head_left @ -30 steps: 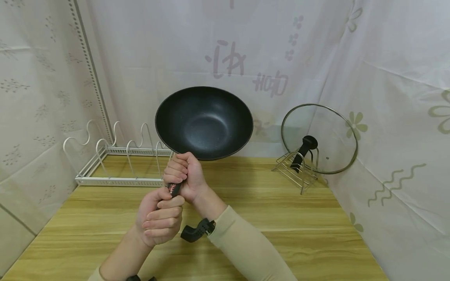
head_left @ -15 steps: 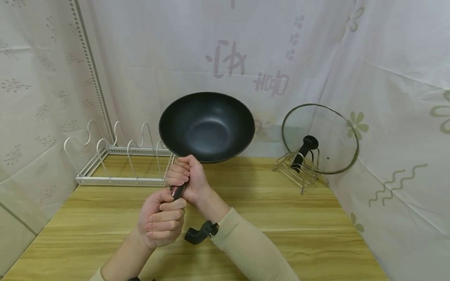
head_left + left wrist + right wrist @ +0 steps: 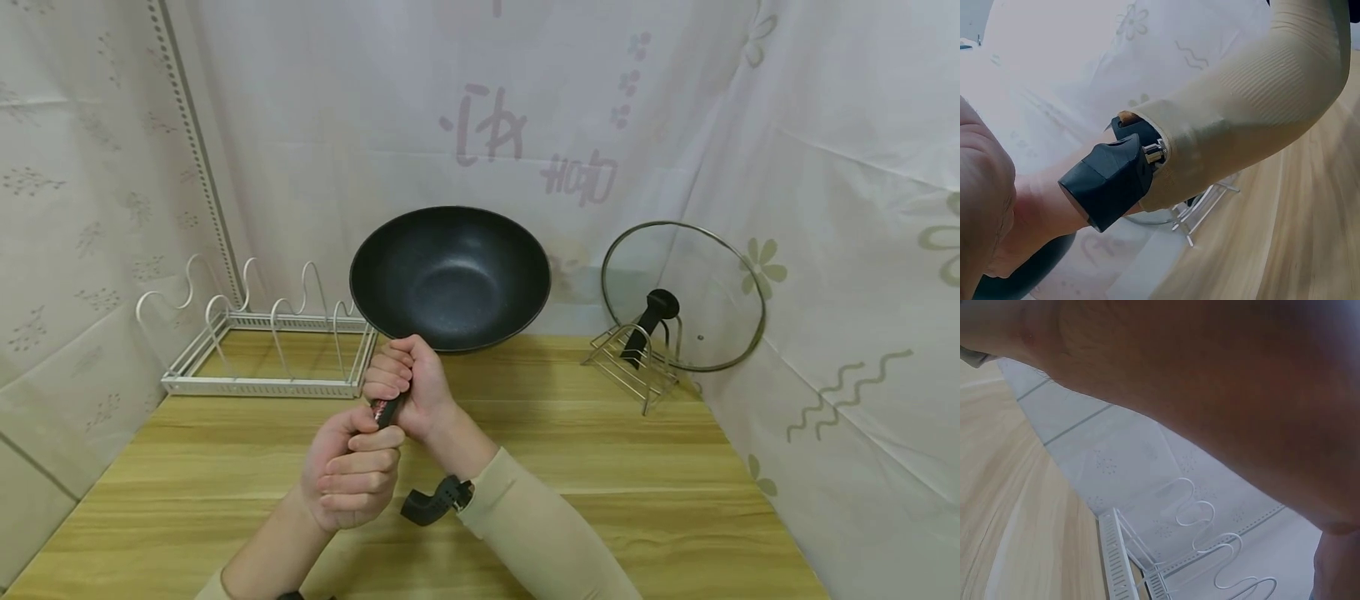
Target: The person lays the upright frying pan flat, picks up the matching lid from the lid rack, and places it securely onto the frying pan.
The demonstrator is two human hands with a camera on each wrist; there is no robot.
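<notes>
A black wok point(image 3: 454, 279) is held up above the back of the table, its inside facing me and its rim tilted. My right hand point(image 3: 408, 383) grips the handle close to the pan. Lower down, my left hand point(image 3: 356, 471) grips the same handle, its fingers curled. Between the two hands shows a short piece of the black handle point(image 3: 386, 410) with a reddish label. In the left wrist view, part of a hand point(image 3: 982, 187) hides most of the wok point(image 3: 1022, 272). A forearm point(image 3: 1210, 381) fills the upper right wrist view, so the wok is hidden there.
At the left stands a white wire pan rack point(image 3: 262, 387) with curved dividers. On the right, a glass lid point(image 3: 720, 292) with a black knob leans in a small metal stand point(image 3: 645, 387). Printed curtains point(image 3: 300, 167) enclose the wooden table point(image 3: 570, 467) at the back and sides.
The wok has moved right and slightly down. Both hands shift right with it, keeping their grip on the handle. The rack and lid have not moved.
</notes>
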